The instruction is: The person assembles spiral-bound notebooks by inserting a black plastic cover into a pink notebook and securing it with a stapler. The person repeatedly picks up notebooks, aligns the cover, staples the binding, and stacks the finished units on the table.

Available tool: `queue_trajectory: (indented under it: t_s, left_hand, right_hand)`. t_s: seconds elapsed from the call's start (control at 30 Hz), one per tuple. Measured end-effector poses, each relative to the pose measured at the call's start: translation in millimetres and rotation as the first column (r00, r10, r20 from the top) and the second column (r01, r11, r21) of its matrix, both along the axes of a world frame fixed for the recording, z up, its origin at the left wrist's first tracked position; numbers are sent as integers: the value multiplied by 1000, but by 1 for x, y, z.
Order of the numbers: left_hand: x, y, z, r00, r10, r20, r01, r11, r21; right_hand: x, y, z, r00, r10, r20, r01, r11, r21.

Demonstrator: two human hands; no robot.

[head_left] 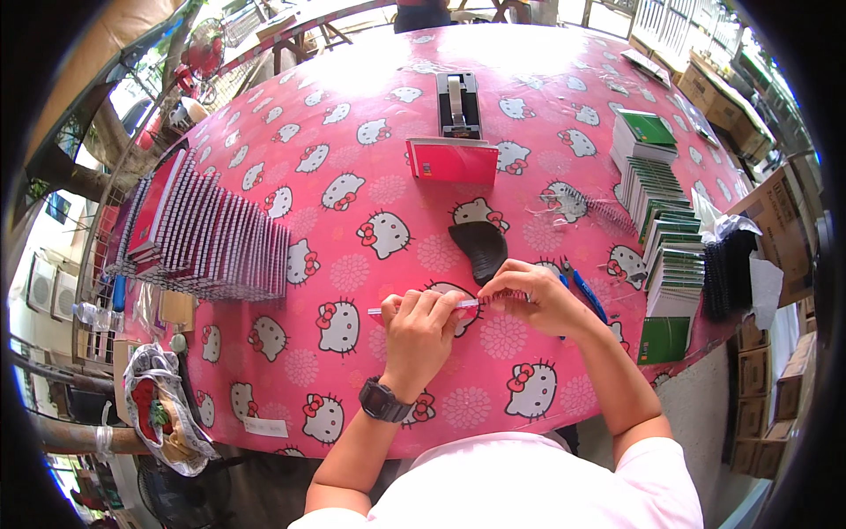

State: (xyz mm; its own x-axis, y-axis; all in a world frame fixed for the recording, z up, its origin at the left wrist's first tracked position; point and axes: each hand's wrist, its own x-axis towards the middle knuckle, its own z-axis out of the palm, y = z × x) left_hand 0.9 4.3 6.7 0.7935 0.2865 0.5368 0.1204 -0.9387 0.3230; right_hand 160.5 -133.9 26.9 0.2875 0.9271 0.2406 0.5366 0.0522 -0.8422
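- The left hand [421,324] and the right hand [529,295] were together at the near middle of the table [370,159], and their fingers were closed on a thin spiral binding [467,304] that lay between them, just above the pink cloth.
- The left fingers [436,304] pinched its left part, the right fingers [502,280] pinched its right end; a short pale end stuck out to the left of the left hand.
- The piece was thin and held only by fingertips, so I judged it could slip or bend if one hand pulled harder than the other.
- A dark curved stack of covers [480,249] lay just beyond the right fingers; a wrong move of that hand could push it away.
- Blue pliers [583,293] lay just to the right of the right hand, near the wrist, and the forearm could sweep them off the near edge.
- The green notebooks [668,238] stood in a long leaning row at the right, close to the table edge; a knock with the elbow could bring them down.
- The red notebook [453,160] and the tape dispenser [458,104] were far away, and the row of spiral notebooks [207,238] was well apart at the left, so I saw little danger there.
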Motion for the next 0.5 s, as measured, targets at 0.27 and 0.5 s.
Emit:
queue_trajectory:
  t_s: [0.27, 0.5]
  left_hand:
    - [1, -1, 4, 1000, 6, 5, -6, 1000, -14]
    - [5, -8, 4, 991, -131, -29, 128, 987, -93]
  right_hand:
    - [7, 1, -1, 988, 129, -90, -135, 989, -61]
    - [7, 5, 10, 980, 138, -144, -176, 937, -300]
